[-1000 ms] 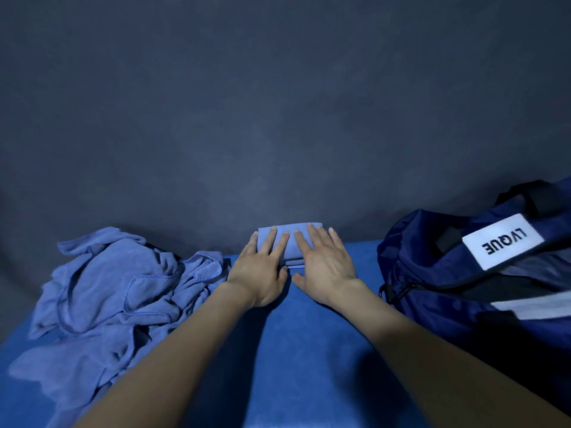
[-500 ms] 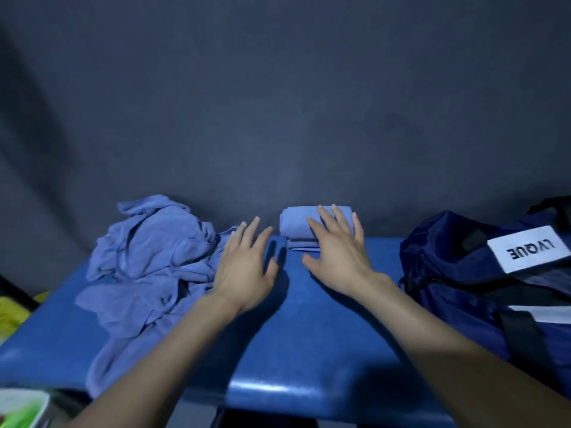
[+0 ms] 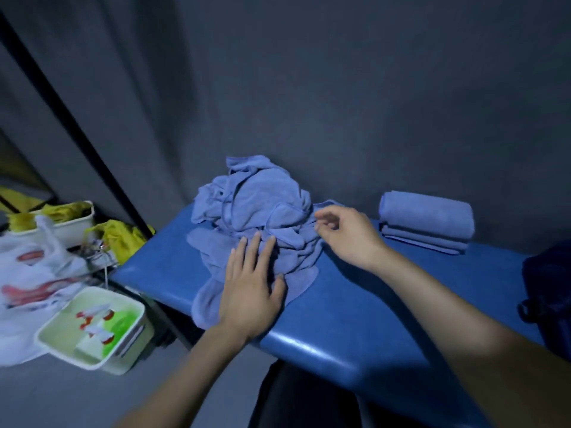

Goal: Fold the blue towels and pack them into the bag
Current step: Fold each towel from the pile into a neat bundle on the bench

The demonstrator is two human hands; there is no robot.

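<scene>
Left grip (image 3: 251,291) lies flat, fingers straight and spread, palm down on the near edge of the crumpled towel pile (image 3: 256,217). Right grip (image 3: 346,233) hangs at the pile's right edge with fingers curled toward the thumb; whether it actually pinches cloth cannot be told from here.

Now the setting: the pile sits at the left end of a blue padded surface (image 3: 355,319), pushed up against a dark grey wall (image 3: 340,88). Right of the pile, well apart from it and against the wall, rests a stack of folded towels (image 3: 428,225), one rolled fold on top of flatter ones. Further right of the pile, at the frame's edge, a dark navy bag (image 3: 548,291) stands on the surface, only partly in view.

Left of the pile, off the surface and lower down, there is a pale green tray (image 3: 58,344) holding small blurred items, a white plastic bag (image 3: 34,273) and some yellow material (image 3: 122,236).

Both forearms reach in from the bottom, bare, the right one crossing above the surface toward the pile.
</scene>
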